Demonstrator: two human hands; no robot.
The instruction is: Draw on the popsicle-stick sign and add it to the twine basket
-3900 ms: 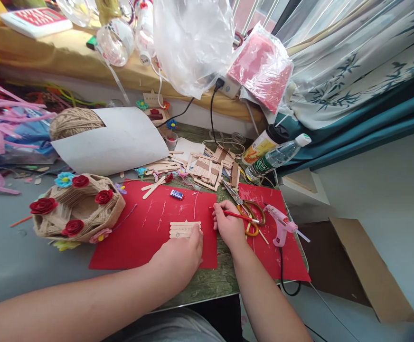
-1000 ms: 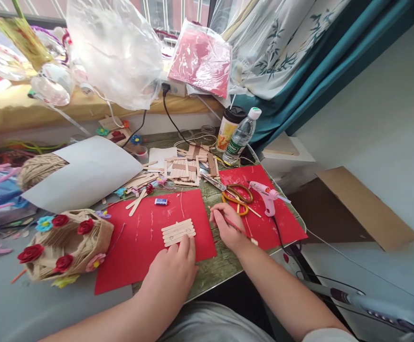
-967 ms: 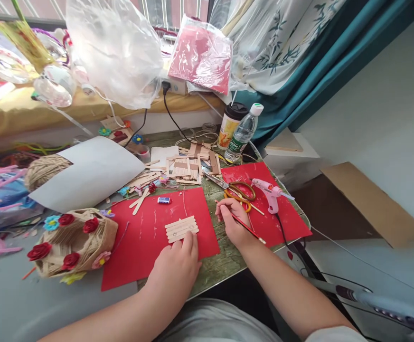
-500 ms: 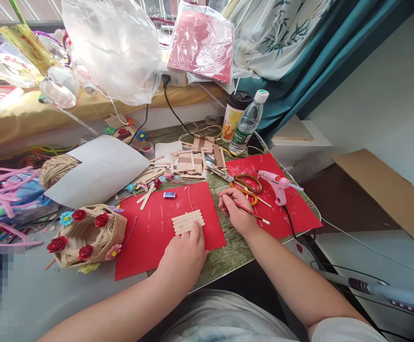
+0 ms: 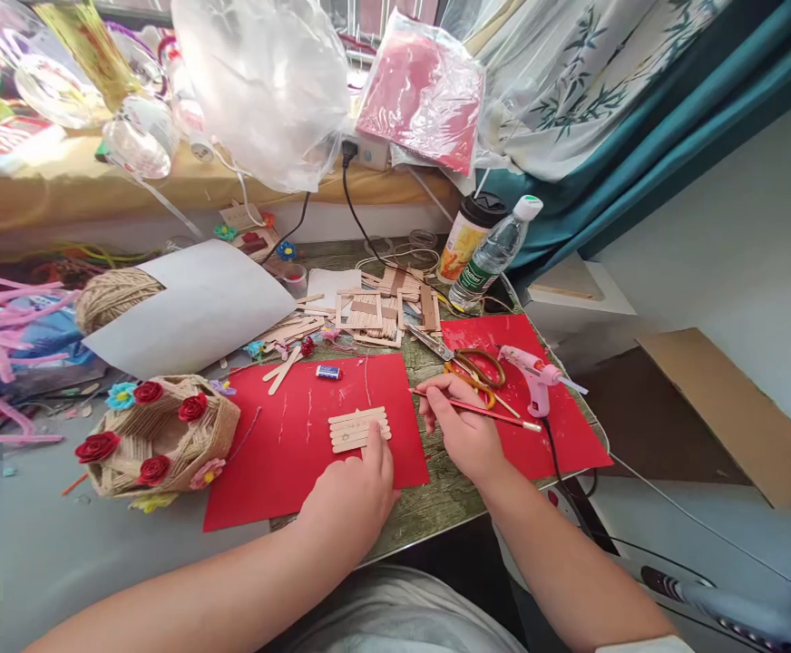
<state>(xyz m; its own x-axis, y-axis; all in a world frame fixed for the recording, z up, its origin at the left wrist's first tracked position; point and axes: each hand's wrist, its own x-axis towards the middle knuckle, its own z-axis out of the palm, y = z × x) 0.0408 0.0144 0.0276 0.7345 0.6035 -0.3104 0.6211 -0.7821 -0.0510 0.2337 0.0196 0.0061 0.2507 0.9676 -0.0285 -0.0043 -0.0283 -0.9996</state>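
Note:
A small panel of glued popsicle sticks [image 5: 358,428] lies on a red sheet [image 5: 300,444] on the table. My left hand [image 5: 355,494] rests on the sheet with its fingertips pressing the panel's near edge. My right hand [image 5: 460,426] is closed round a thin red pencil [image 5: 497,413], whose tip points left towards the panel. The right hand sits on the green table strip between the two red sheets.
Orange-handled scissors [image 5: 470,367] and a pink glue gun [image 5: 535,376] lie on the right red sheet. A twine basket with red roses [image 5: 157,435] stands at the left. Loose popsicle sticks [image 5: 382,313], a white sheet [image 5: 198,304], a cup [image 5: 467,240] and a bottle [image 5: 494,258] crowd the back.
The head camera has shifted about. My left hand stays on the stick panel. My right hand has kept the pencil and turned it, so it now lies nearly level.

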